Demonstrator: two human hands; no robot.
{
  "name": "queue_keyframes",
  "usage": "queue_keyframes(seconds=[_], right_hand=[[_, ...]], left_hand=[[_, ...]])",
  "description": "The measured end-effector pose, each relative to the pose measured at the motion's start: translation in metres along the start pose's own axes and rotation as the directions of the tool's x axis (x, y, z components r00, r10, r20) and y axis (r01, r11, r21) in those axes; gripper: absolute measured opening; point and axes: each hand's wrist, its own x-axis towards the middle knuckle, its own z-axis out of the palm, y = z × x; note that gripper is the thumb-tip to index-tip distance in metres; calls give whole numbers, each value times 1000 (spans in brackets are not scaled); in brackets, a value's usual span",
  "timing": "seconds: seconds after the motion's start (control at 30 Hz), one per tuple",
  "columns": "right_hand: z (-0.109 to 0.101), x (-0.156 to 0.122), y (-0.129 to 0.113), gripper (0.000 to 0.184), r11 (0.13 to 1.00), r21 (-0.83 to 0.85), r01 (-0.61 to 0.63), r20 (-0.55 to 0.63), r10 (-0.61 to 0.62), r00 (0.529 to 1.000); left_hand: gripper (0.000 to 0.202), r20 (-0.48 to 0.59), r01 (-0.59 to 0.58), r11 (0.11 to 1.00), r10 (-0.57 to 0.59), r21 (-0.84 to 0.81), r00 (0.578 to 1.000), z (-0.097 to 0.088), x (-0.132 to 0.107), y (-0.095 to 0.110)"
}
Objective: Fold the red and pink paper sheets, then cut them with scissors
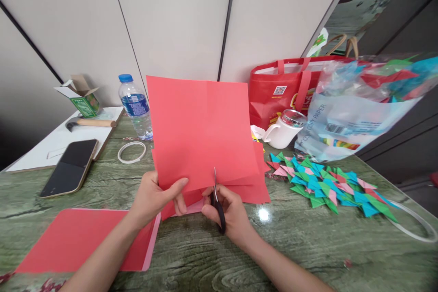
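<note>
A large sheet of red paper [201,132], with a faint vertical crease near its middle, is held up in front of me. My left hand [162,196] grips its lower left edge, thumb in front and fingers behind. In my right hand [229,214] is a pair of scissors [219,212] with black handles. One blade shows in front of the sheet at its lower edge, so the paper lies between the blades. More red paper [251,194] lies behind and below the held sheet, with a bit of pink paper [191,208] showing under it.
A stack of red paper [78,237] lies front left. Beyond are a phone [70,169], a hammer [91,122], a tape roll [132,152] and a water bottle [135,107]. At right are folded paper pieces [318,182], a white mug [284,130], a plastic bag [356,118] and a red bag [265,96].
</note>
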Motion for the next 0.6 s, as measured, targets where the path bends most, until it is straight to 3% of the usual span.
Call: queue_keyframes(seconds=[0.6], right_hand=[[-1, 1, 5, 31, 999, -27, -30, -41, 29, 999]], left_hand=[[38, 24, 16, 1000, -16, -14, 1000, 2, 2, -1]])
